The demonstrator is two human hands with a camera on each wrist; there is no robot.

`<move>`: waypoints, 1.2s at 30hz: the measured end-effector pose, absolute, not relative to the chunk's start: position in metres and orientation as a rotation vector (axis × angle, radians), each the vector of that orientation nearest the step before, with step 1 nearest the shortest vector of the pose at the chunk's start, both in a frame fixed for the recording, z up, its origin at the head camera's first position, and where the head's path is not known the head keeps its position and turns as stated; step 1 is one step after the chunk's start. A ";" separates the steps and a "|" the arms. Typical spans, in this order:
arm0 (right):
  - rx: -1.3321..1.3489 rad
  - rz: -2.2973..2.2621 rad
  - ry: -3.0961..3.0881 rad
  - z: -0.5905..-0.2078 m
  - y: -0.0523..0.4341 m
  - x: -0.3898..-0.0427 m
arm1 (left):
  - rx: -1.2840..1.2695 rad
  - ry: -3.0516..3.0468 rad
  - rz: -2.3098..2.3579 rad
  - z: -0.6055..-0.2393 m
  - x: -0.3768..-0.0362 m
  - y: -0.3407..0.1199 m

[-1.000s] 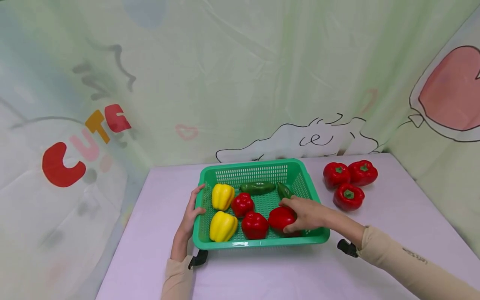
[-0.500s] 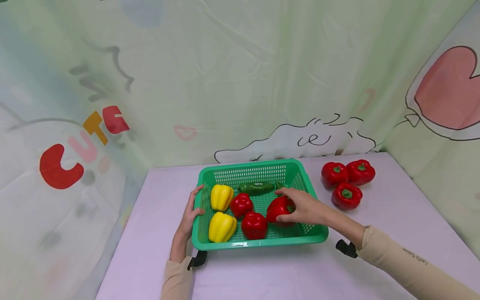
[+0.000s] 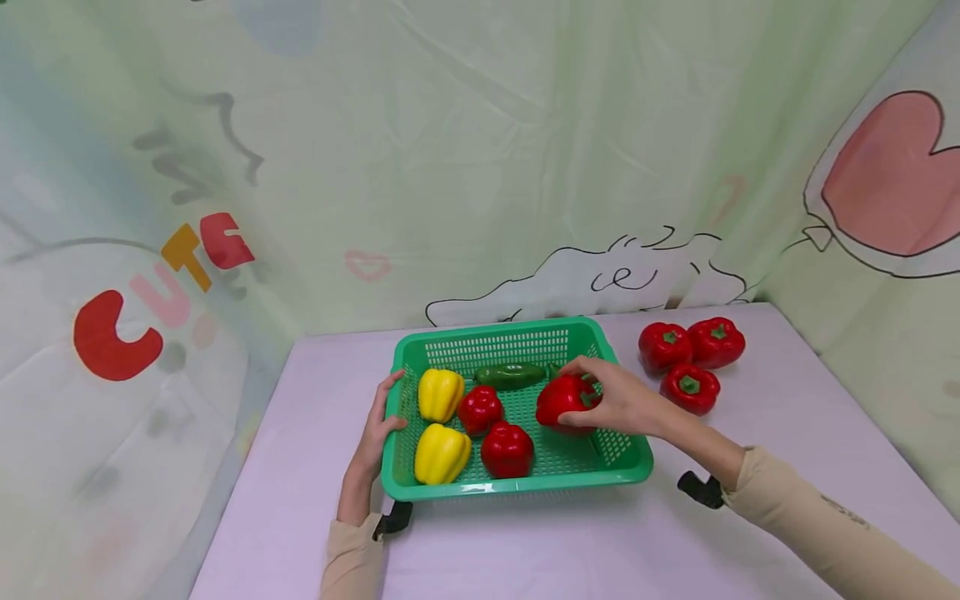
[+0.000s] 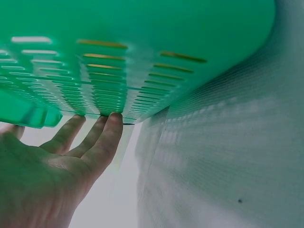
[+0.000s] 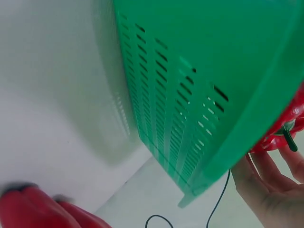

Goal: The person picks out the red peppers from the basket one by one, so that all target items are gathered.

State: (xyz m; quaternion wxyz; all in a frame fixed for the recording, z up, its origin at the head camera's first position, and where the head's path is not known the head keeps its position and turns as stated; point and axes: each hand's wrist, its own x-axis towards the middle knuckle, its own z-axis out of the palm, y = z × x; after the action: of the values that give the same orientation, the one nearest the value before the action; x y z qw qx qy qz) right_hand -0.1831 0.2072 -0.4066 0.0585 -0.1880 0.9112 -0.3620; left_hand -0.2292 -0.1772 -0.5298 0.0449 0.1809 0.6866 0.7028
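Observation:
My left hand rests against the left side of a green plastic basket. In the left wrist view its fingers lie fairly straight along the slotted outer wall. My right hand grips a red bell pepper over the basket's right half, thumb on the near side and fingers on the far side. The right wrist view shows that pepper's green stem above the rim. Also in the basket are two yellow bell peppers, two more red ones and a long green pepper. A second green one is mostly hidden.
Three red bell peppers stand clustered on the pale lilac table, right of the basket. A printed curtain rises behind the table's back edge. Black wrist cameras sit on both forearms.
My right hand has raised the red bell pepper from the basket's front right corner and shifted it back, its stem now showing. The left hand stays at the basket's side.

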 end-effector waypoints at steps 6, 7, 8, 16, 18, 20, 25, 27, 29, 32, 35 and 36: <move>-0.572 -1.127 2.787 -0.399 0.217 -0.181 | 0.533 2.137 2.130 -0.529 -0.231 -0.178; -0.576 -1.127 2.798 -0.397 0.218 -0.180 | 0.529 2.143 2.127 -0.528 -0.230 -0.177; -0.579 -1.125 2.811 -0.395 0.220 -0.179 | 0.529 2.144 2.126 -0.527 -0.230 -0.177; -0.509 -1.150 2.889 -0.387 0.239 -0.169 | 0.546 2.124 2.124 -0.524 -0.228 -0.175; -0.484 -1.162 2.900 -0.384 0.244 -0.167 | 0.549 2.117 2.121 -0.524 -0.228 -0.174; -0.467 -1.155 2.916 -0.380 0.249 -0.165 | 0.548 2.116 2.121 -0.523 -0.229 -0.174; -0.457 -1.113 2.971 -0.370 0.260 -0.166 | 0.545 2.123 2.126 -0.522 -0.232 -0.175; -0.453 -1.105 2.995 -0.366 0.264 -0.166 | 0.546 2.120 2.131 -0.522 -0.232 -0.175; -0.442 -1.098 3.022 -0.362 0.267 -0.165 | 0.549 2.116 2.140 -0.522 -0.232 -0.175; -0.433 -1.089 3.052 -0.359 0.273 -0.163 | 0.542 2.108 2.154 -0.523 -0.232 -0.175; -0.427 -1.083 3.065 -0.361 0.280 -0.160 | 0.520 2.112 2.141 -0.527 -0.228 -0.176; -0.423 -1.084 3.067 -0.362 0.283 -0.159 | 0.513 2.115 2.132 -0.528 -0.227 -0.177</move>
State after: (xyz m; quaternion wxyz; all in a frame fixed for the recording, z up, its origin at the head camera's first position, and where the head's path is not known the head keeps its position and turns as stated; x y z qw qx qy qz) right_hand -0.1588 0.2829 -0.3619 -0.0694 -0.1287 0.9327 -0.3296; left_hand -0.2271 -0.1768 -0.5280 0.0474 0.1681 0.6936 0.6989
